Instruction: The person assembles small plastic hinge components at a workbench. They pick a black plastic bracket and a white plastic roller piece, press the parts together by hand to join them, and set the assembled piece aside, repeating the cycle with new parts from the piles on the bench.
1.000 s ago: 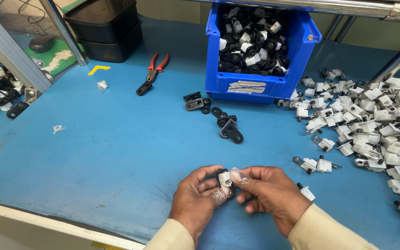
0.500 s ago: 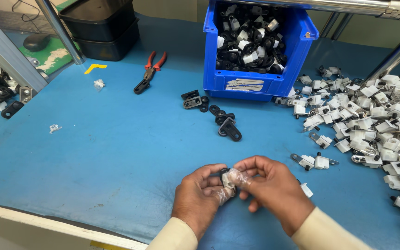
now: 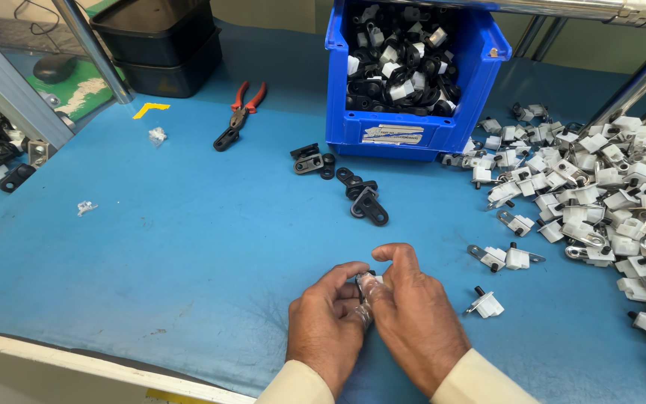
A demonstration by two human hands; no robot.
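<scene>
My left hand and my right hand meet near the front edge of the blue table. Together they pinch a small part of black and white plastic between the fingertips. Most of the part is hidden by my fingers. A small white clip with a black pin lies just right of my right hand. Several black brackets lie on the table beyond my hands.
A blue bin full of black and white parts stands at the back. A heap of white clips covers the right side. Red-handled pliers lie at the back left, near black trays and a slanted metal post.
My hands have stayed together on the small part and turned it slightly; the right fingers now curl further over it. The camera view has shifted a little.
</scene>
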